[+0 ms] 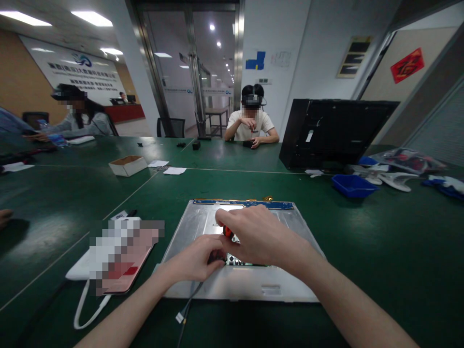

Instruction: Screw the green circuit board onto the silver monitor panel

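A silver metal panel [250,286], like the back of a display, lies flat on the table in front of me. Along its far edge runs a blue circuit strip [279,205]. My right hand [255,234] is closed around a screwdriver [227,231] with a red and black handle, over the panel's middle. Its tip is hidden. Beneath my hands a green circuit board [235,261] shows in part. My left hand [203,258] rests beside the board, fingers curled in; what they grip is hidden. A grey cable [192,297] with a white plug hangs over the near edge.
To the left lie a white power bank [81,263] and a pink phone [126,275], joined by a white cable. Further off are a small cardboard box [128,165], a blue tray [353,186] and a large black monitor [333,133]. Other people sit across and at left.
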### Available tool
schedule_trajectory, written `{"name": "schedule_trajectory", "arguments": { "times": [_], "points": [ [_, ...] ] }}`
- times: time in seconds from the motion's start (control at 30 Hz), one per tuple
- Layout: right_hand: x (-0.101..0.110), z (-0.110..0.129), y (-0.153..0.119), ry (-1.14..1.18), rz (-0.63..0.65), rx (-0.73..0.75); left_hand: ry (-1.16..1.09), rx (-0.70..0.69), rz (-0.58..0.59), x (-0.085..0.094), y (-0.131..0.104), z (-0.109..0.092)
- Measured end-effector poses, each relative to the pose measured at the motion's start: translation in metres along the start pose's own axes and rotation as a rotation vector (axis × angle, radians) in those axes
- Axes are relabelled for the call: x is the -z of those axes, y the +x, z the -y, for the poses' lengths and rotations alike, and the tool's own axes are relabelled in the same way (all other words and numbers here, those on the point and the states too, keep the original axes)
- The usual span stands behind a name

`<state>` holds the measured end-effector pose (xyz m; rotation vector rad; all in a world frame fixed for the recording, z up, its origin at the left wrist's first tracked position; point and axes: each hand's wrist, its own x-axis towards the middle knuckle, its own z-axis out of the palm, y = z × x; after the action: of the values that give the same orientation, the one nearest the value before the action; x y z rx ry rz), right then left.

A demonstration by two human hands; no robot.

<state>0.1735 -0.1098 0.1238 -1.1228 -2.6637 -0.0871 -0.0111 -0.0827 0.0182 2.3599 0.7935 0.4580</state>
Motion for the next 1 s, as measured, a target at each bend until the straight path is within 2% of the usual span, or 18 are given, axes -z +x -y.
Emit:
{"name": "schedule_trajectory", "arguments": {
  "times": [0.2, 0.9, 1.0],
  "points": [
    [-0.0013, 0.0007, 0.0009, -0.015, 0.006, -0.033, -0.037, 0.014, 0.032, 0.0004, 0.0007, -0.0014],
    [0.0012, 0.0026, -0.0003, 0.001, -0.009, -0.006, 0.035, -0.030, -0.024, 0.0001, 0.0014, -0.0024],
    [-0.0002, 0.0018, -0.0003, 0.001, 0.000, -0.007, 0.040, -0.011, 0.013, 0.0007, 0.0014, -0.0025]
  ]
}}
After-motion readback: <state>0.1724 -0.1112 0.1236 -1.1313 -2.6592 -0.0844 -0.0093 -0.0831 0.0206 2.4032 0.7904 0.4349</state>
